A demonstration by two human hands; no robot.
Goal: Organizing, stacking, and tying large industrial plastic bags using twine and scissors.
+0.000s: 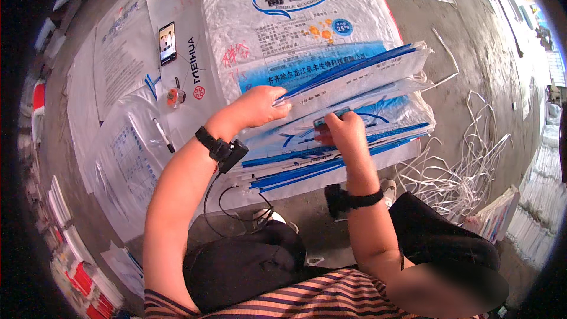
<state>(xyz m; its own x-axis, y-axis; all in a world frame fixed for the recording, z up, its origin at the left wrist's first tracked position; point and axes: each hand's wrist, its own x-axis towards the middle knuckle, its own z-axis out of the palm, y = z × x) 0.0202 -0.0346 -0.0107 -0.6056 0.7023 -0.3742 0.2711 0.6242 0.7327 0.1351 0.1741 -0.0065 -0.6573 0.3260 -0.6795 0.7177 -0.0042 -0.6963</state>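
A pile of folded blue-and-white plastic sacks (407, 121) lies in front of me, its upper layers partly raised. My left hand (263, 106) is closed on the left edge of the raised folded sacks (366, 77). Over the lower layers, my right hand (348, 133) pinches a small dark object with a bluish top (325, 121); its kind is hidden by my fingers. Beyond the pile a large white sack (369, 6) with blue print lies flat. Both wrists wear black straps with boxes, and a black cable hangs by the left one.
At the left, a lit phone (168, 44), a small orange-and-clear item (175, 97) and a marker pen (163, 136) lie on pale sacks. Tangled white strips (458, 168) cover the floor at the right. Stacked sacks (537, 195) line the far right; my knees are below the pile.
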